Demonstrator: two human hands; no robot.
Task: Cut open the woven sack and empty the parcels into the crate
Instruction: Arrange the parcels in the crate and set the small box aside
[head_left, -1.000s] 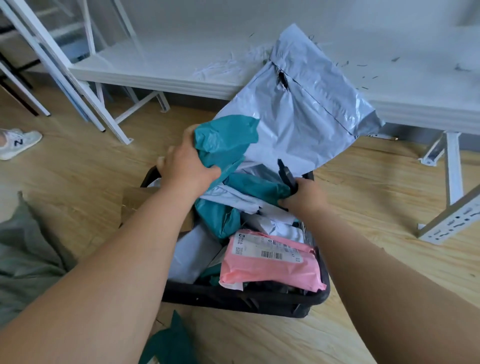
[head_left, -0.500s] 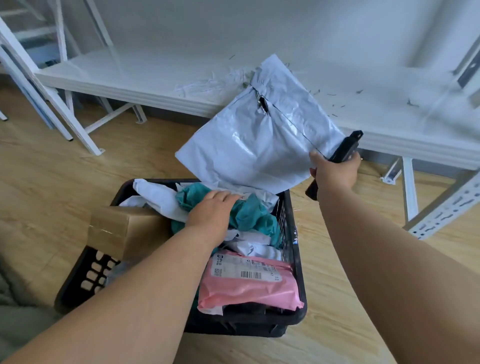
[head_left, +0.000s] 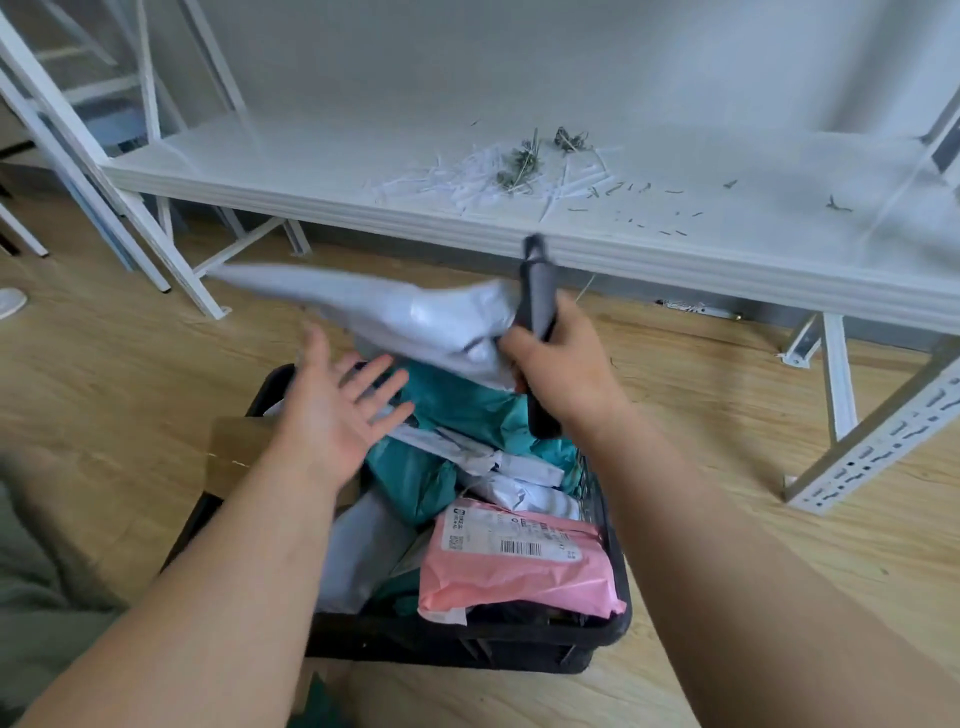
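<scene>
Right hand (head_left: 563, 364) grips cutter (head_left: 537, 296) and grey bag (head_left: 415, 317) above crate (head_left: 467, 636); left hand (head_left: 337, 410) spread.

Crate (head_left: 519, 642) sits on floor (head_left: 727, 415) in front of shelf (head_left: 363, 171), parcels (head_left: 514, 561) piled in it, box (head_left: 234, 457) at its left edge, scraps (head_left: 483, 174) on shelf.

My one head view looks forward and down, close over the crate (head_left: 608, 631), facing a shelf (head_left: 363, 156) beyond it.

White shelf (head_left: 322, 171) strewn with paper shreds (head_left: 467, 176) stands on the wooden floor (head_left: 104, 364).
</scene>
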